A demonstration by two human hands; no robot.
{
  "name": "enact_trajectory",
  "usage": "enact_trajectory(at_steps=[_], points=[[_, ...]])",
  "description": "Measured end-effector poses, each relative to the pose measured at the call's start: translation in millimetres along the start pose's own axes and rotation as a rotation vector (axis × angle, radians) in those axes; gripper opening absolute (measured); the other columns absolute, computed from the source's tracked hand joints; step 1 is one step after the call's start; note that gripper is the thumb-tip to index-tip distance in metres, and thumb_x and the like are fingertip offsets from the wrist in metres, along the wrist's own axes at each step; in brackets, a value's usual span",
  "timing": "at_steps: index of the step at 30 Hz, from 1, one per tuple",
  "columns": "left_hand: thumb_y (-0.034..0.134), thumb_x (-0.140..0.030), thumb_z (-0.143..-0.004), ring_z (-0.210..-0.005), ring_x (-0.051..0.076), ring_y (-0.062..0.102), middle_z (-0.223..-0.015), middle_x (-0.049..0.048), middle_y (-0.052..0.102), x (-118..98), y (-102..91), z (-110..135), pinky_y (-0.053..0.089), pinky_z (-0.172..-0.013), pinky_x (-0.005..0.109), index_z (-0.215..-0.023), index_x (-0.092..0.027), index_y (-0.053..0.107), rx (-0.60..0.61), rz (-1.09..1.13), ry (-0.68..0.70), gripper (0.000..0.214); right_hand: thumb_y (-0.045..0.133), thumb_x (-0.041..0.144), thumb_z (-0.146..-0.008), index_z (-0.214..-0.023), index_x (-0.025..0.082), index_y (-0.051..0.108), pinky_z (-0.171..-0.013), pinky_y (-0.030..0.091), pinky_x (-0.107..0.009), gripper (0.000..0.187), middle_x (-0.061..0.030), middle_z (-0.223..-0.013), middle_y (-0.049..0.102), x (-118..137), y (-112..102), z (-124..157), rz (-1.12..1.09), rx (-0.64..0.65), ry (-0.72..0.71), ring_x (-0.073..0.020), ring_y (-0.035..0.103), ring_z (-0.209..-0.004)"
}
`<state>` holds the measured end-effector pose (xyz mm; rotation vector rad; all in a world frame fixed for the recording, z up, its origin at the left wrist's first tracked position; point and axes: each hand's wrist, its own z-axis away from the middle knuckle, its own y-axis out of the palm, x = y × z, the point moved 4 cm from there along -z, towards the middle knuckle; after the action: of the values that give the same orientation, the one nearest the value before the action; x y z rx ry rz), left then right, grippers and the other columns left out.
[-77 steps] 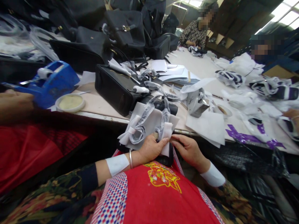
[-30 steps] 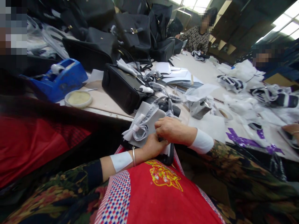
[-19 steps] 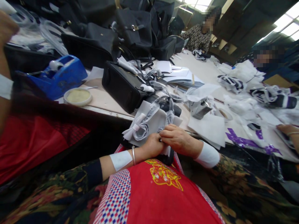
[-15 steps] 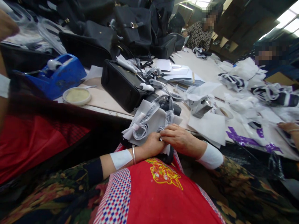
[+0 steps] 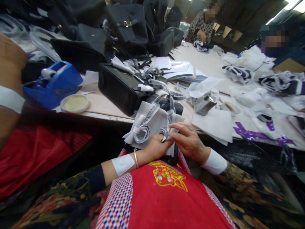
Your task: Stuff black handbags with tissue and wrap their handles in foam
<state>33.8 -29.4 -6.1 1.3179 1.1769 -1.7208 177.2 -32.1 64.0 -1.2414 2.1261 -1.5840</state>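
Note:
A dark handbag [image 5: 176, 155] covered with white wrapping sheet [image 5: 156, 122] rests against my lap, below the table edge. Its straps are wrapped in clear film, with one coiled strap end [image 5: 142, 133] on the left side. My left hand [image 5: 156, 147] is closed at the near right part of the bag, beside the other wrapped strap end [image 5: 164, 131]. What lies under its fingers is partly hidden. To its right, my right hand [image 5: 189, 141] has its fingers stretched out and apart, near that strap end.
A black handbag [image 5: 119, 87] lies on the table [image 5: 114, 117] ahead. At left stand a blue tape dispenser [image 5: 53, 84] and a round tub [image 5: 75, 103]. Another person's arm [image 5: 9, 86] reaches in there. Black bags are piled behind; white sheets [image 5: 212, 125] lie right.
My right hand has opened and drawn slightly right, off my left hand. My left hand stays at the bag. At the left edge, the other person's arm has come further into view.

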Motion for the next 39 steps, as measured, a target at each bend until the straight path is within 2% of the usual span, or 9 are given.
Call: enact_trajectory(at_steps=[3,5,9,14,18,27,30,33,39], points=[[0.068,-0.036,-0.085,-0.065,0.017,0.061,-0.066,0.0018,0.068,0,-2.3,1,0.047,-0.062,0.027,-0.071,-0.015,0.071,-0.016,-0.001,-0.09,0.025,0.067,0.034,-0.091,-0.104,0.018,0.068,-0.074,0.054,-0.039,0.02,-0.0112,-0.096,0.071,-13,2,30,-0.175,-0.201,0.546,-0.0247,0.067,-0.085],[0.069,-0.037,-0.085,-0.067,0.018,0.062,-0.068,0.0028,0.07,0,-2.0,0,0.048,-0.063,0.027,-0.075,-0.015,0.073,-0.018,-0.011,-0.095,0.024,0.068,0.045,-0.089,-0.099,0.017,0.069,-0.066,0.054,-0.036,0.03,-0.0079,-0.084,0.072,-18,20,46,-0.441,-0.095,0.812,-0.0226,0.067,-0.074],[0.064,-0.034,-0.088,-0.069,0.018,0.064,-0.076,0.0043,0.074,-1,1.5,-2,0.048,-0.063,0.026,-0.079,-0.013,0.074,0.019,-0.054,-0.085,0.025,0.07,0.054,-0.086,-0.099,0.015,0.073,-0.071,0.055,-0.033,0.041,-0.0068,-0.091,0.075,-16,50,51,-0.955,0.036,0.976,-0.0219,0.068,-0.079],[0.062,-0.036,-0.089,-0.07,0.018,0.064,-0.079,0.004,0.074,-1,0.4,1,0.047,-0.061,0.025,-0.086,-0.011,0.073,0.063,-0.025,-0.123,0.028,0.081,0.049,-0.077,-0.095,0.013,0.075,-0.065,0.052,-0.029,0.041,-0.0024,-0.076,0.072,-19,59,45,-1.255,0.078,1.016,-0.0165,0.064,-0.066],[0.059,-0.039,-0.092,-0.074,0.02,0.065,-0.083,0.0056,0.074,0,-1.8,3,0.051,-0.067,0.028,-0.089,-0.012,0.072,0.127,-0.029,-0.116,0.03,0.083,0.044,-0.074,-0.097,0.014,0.076,-0.071,0.054,-0.032,0.038,-0.0036,-0.082,0.073,-19,57,43,-1.32,0.082,1.0,-0.0184,0.067,-0.073],[0.056,-0.036,-0.093,-0.106,0.026,0.063,-0.108,0.0106,0.072,-2,-4.1,4,0.049,-0.1,0.039,-0.104,-0.016,0.069,0.241,0.012,0.033,0.026,0.073,0.042,-0.074,-0.079,0.013,0.072,-0.056,0.044,-0.027,0.029,-0.002,-0.068,0.066,-16,48,27,-0.728,0.006,0.983,-0.015,0.054,-0.06],[0.057,-0.039,-0.093,-0.111,0.027,0.061,-0.112,0.0097,0.071,2,-5.7,10,0.047,-0.104,0.042,-0.112,-0.016,0.067,0.33,0.233,-0.016,0.032,0.068,0.045,-0.077,-0.083,0.012,0.071,-0.057,0.045,-0.028,0.034,-0.0034,-0.071,0.066,-15,48,28,-0.7,0.026,0.979,-0.0151,0.054,-0.061],[0.052,-0.048,-0.097,-0.108,0.028,0.066,-0.11,0.0115,0.072,12,-2.9,17,0.05,-0.099,0.045,-0.121,-0.015,0.064,0.415,0.678,-0.179,0.043,0.066,0.046,-0.078,-0.085,0.012,0.07,-0.057,0.046,-0.028,0.036,-0.0034,-0.072,0.066,-15,49,29,-0.72,0.045,0.995,-0.0149,0.054,-0.06],[0.055,-0.044,-0.096,-0.101,0.03,0.072,-0.099,0.0157,0.075,20,-1.6,20,0.051,-0.099,0.047,-0.103,-0.011,0.069,0.342,1.153,-0.403,0.036,0.069,0.044,-0.077,-0.085,0.014,0.069,-0.054,0.045,-0.026,0.031,-0.0024,-0.071,0.067,-11,46,27,-0.752,0.039,0.977,-0.0149,0.055,-0.061]])
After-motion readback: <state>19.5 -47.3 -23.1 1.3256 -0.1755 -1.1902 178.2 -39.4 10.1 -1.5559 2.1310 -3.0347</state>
